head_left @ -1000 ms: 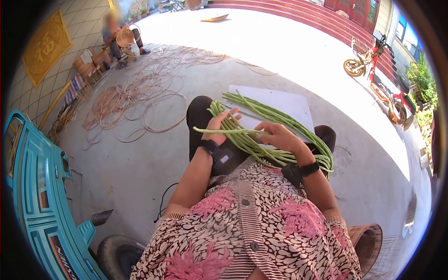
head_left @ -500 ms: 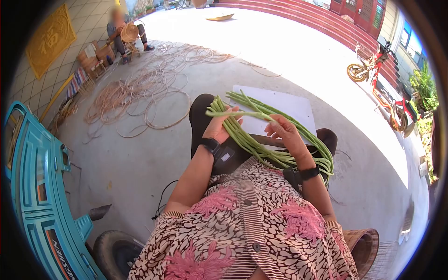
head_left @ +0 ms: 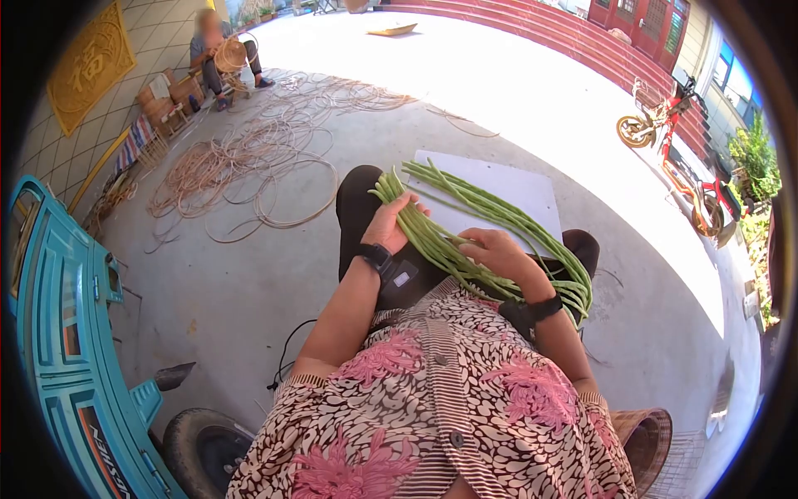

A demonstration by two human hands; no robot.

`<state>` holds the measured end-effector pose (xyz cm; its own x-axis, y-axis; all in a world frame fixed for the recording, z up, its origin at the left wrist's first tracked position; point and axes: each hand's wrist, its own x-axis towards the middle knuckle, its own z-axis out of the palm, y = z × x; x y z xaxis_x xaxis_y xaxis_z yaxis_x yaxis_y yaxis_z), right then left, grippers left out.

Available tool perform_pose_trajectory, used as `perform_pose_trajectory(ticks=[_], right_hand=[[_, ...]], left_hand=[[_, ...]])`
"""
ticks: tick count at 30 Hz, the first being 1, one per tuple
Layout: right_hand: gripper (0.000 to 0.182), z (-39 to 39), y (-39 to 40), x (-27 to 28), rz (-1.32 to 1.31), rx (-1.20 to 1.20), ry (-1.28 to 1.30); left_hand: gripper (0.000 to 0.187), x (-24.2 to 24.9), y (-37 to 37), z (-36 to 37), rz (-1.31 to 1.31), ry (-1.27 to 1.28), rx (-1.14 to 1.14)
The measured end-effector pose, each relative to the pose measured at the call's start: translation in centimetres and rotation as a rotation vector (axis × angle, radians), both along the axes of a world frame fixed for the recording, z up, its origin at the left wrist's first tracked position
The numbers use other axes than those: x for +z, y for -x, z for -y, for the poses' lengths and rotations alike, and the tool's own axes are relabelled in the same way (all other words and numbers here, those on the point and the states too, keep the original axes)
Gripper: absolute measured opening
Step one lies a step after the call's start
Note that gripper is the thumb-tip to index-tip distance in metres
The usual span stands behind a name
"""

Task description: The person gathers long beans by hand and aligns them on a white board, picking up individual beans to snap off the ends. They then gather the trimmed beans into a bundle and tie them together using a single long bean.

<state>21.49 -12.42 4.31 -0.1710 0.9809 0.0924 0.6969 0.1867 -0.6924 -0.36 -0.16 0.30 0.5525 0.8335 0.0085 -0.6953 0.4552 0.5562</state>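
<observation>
A bundle of green long beans (head_left: 432, 241) lies across my lap and curves round at the right. My left hand (head_left: 389, 226) is closed round the bundle near its ends, which stick out past the thumb. Farther along, my right hand (head_left: 497, 252) has its fingers curled onto the same beans; its fingertips are partly hidden. The other stretch of the beans (head_left: 490, 208) runs over a white board (head_left: 532, 187) lying beyond my knees.
Loose coils of cane strips (head_left: 241, 166) spread over the ground ahead left. A seated person (head_left: 218, 54) holds a woven basket (head_left: 231, 56). A blue three-wheeler (head_left: 71, 333) stands at left, a red motorbike (head_left: 677, 158) at right, a wicker basket (head_left: 652, 441) by my right side.
The single bean held across the bundle now lies along with the others. My right hand has moved down onto the bundle, while my left keeps its grip.
</observation>
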Motion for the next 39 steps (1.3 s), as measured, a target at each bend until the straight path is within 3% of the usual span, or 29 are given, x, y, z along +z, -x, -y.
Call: perform_pose_trajectory(ticks=[1,8,14,17,21,24,26,31,37,39], right_hand=[[0.030,0.2,-0.3,0.4,0.088,0.006,-0.082],[0.030,6.7,-3.0,6.9,0.153,-0.453,0.027],[0.023,11.8,-5.8,10.0,0.071,-0.724,-0.088],[0.022,13.6,-6.5,11.1,0.267,-0.880,-0.193],[0.022,16.2,-8.4,12.5,0.368,-1.106,-0.141],[0.022,14.9,-10.1,9.4,0.622,-0.854,-0.274],[0.024,11.6,-7.1,8.9,0.416,-0.741,-0.208],[0.024,2.1,-2.7,2.1,0.462,-0.351,-0.221],[0.020,-2.5,-1.7,-2.5,0.594,-0.375,-0.280],[0.019,-2.2,-1.8,-2.1,0.391,-0.410,-0.211]], left_hand=[[0.010,-0.3,0.1,-0.3,0.018,-0.042,-0.021],[0.011,-0.2,-0.2,-0.3,0.000,0.021,-0.038],[0.012,-0.9,-0.3,-0.9,-0.012,0.044,-0.046],[0.012,-1.1,-0.2,-1.3,-0.014,0.044,-0.069],[0.013,-1.2,-0.2,-1.3,-0.043,0.090,-0.041],[0.013,-1.6,-0.3,-1.4,-0.097,0.098,-0.023],[0.013,-1.9,-0.4,-1.7,-0.126,0.092,-0.027],[0.019,0.9,-0.4,0.6,-0.151,0.189,0.022],[0.023,-1.0,0.1,-1.0,-0.192,0.185,-0.049],[0.023,-1.1,0.2,-0.9,-0.232,0.126,-0.065]])
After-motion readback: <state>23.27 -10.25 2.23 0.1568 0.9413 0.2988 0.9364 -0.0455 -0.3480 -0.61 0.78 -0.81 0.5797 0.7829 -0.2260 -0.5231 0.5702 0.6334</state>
